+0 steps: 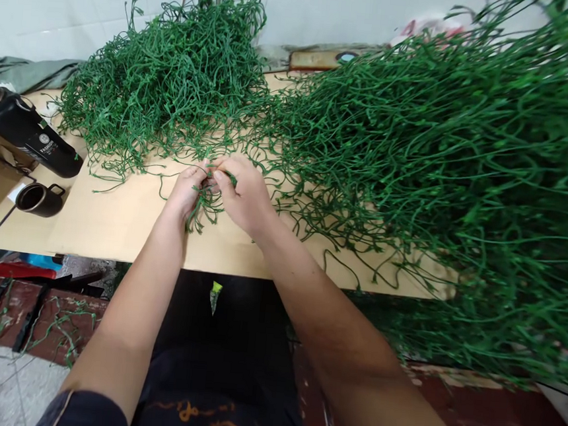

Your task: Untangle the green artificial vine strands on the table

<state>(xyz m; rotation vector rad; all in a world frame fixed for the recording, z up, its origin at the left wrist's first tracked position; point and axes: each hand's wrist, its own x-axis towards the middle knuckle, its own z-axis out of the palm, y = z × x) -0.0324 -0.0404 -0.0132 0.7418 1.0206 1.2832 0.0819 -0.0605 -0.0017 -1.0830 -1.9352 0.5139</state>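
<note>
Clamping green bunch in left hand, pinching it with right hand, trailing toward 6 o'clock. Facing large stem pile at 2 o'clock from grip, nearer right hand, long axis roughly 9-to-3 o'clock.

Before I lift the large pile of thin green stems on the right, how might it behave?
The green stem pile is probably floppy, since its slender strands bend and curl. It likely snags, as many cross and overlap.

Left hand and right hand are holding green stems above the tabletop. A stem heap is lining its far edge.
</note>
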